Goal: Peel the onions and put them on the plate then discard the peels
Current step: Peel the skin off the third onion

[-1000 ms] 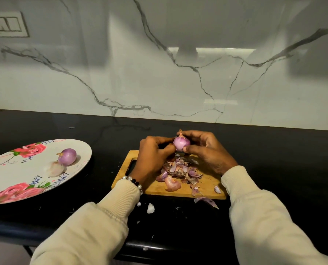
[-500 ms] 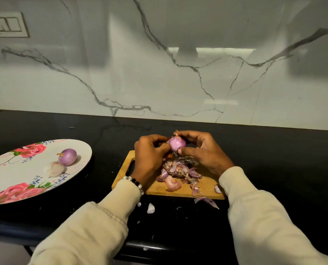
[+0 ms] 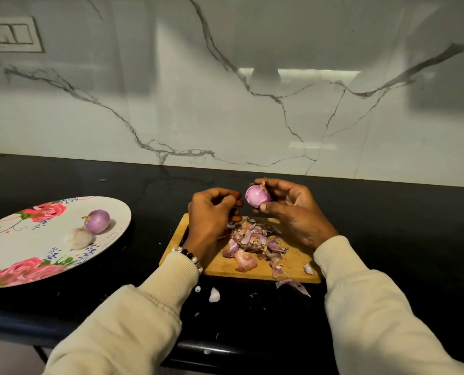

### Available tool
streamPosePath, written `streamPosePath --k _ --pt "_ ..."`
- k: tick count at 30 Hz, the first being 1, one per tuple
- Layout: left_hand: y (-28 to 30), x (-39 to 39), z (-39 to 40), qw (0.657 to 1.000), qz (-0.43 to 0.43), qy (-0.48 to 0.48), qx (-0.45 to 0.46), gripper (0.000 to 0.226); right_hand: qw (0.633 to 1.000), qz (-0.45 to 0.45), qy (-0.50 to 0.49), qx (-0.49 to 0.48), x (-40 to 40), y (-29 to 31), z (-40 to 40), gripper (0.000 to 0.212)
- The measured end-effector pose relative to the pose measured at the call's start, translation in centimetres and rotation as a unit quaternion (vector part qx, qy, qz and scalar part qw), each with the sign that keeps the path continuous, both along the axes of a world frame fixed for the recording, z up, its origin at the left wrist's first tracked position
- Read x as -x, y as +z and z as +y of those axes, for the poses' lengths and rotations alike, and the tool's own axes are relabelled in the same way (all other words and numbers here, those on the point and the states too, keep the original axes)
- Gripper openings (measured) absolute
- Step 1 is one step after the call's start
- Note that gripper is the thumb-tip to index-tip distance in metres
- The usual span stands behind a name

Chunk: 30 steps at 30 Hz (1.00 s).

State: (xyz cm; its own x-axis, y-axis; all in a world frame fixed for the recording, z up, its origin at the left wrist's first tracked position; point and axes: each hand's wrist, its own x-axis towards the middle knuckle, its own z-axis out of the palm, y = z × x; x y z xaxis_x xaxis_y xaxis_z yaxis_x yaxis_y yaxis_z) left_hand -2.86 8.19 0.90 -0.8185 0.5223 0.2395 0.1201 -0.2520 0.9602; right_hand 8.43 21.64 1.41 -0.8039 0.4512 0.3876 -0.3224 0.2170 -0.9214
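My right hand point(image 3: 293, 209) grips a small purple onion point(image 3: 257, 196) above the far edge of the wooden cutting board point(image 3: 293, 263). My left hand point(image 3: 211, 212) hovers just left of the onion with its fingers curled, a small gap apart from it; nothing shows plainly between its fingertips. A heap of purple and papery peels point(image 3: 255, 239) lies in the middle of the board. On the left, the floral plate point(image 3: 22, 247) carries a peeled purple onion point(image 3: 97, 224) and a paler onion point(image 3: 79, 238) touching it.
Loose peel scraps lie on the black counter in front of the board, one purple point(image 3: 293, 285) and one white point(image 3: 214, 295). A marble wall backs the counter. The counter's front edge runs under my sleeves.
My right hand has lifted the onion up and slightly right. My left hand, which was on the onion, has come off it and drawn back to the left.
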Motion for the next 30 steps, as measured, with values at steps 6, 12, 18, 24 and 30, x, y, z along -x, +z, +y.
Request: streamPosePath --k 6,12,18,24,30 --pt "-0.34 0.18 0.27 0.998 0.055 -0.007 0.025 0.018 0.999 -0.026 -0.021 -0.035 0.07 -0.16 0.13 0.049" --pt "-0.18 0.13 0.02 0.997 0.041 -0.065 0.033 0.015 0.997 -0.036 -0.026 -0.070 -0.12 -0.11 0.08 0.050" --pt "0.03 0.02 -0.07 0.999 0.005 -0.034 0.021 0.011 0.996 -0.032 -0.024 -0.083 -0.08 0.08 -0.14 0.050" --pt "-0.31 0.14 0.20 0.999 -0.037 -0.011 0.014 0.012 0.992 -0.044 -0.031 -0.117 0.18 -0.09 -0.35 0.053" --pt "0.08 -0.22 0.02 0.985 -0.167 -0.028 -0.036 0.022 0.992 -0.022 -0.037 -0.120 0.46 -0.27 -0.68 0.053"
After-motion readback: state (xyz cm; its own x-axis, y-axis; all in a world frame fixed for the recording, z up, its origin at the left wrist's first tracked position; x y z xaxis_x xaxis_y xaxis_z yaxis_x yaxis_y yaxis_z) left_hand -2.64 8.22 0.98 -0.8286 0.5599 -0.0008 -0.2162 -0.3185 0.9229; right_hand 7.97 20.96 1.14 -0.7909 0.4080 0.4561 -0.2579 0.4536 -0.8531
